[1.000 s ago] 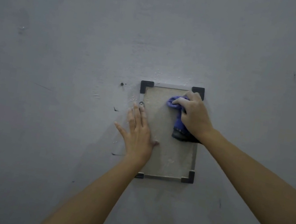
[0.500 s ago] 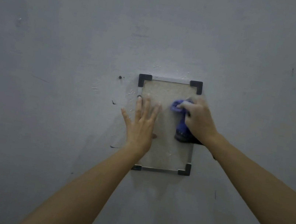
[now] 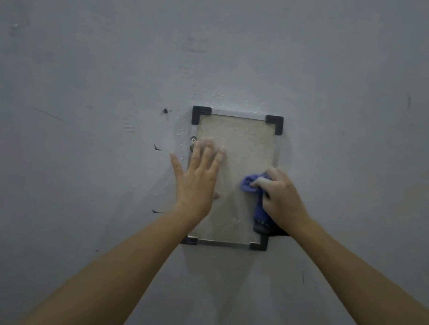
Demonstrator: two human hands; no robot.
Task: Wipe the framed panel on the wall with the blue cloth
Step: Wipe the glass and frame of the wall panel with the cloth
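Right hand: fingers curled round the bunched blue cloth, pressing it to the framed panel on the grey wall. The grip sits on the panel's right half, below mid-height. The cloth's tail hangs under the palm, reaching the lower-right corner piece.

Left of the grip, past a strip of bare panel: left hand, fingers straight and spread, flat on the panel's left side, outermost finger over the frame edge onto the wall. It covers most of that side. A small metal fixing sits by its fingertips. Farther left is a wall hole and dark scuffs.

Above the grip is bare panel up to the upper-right corner piece. The right frame edge runs under the knuckles, with bare wall beyond.
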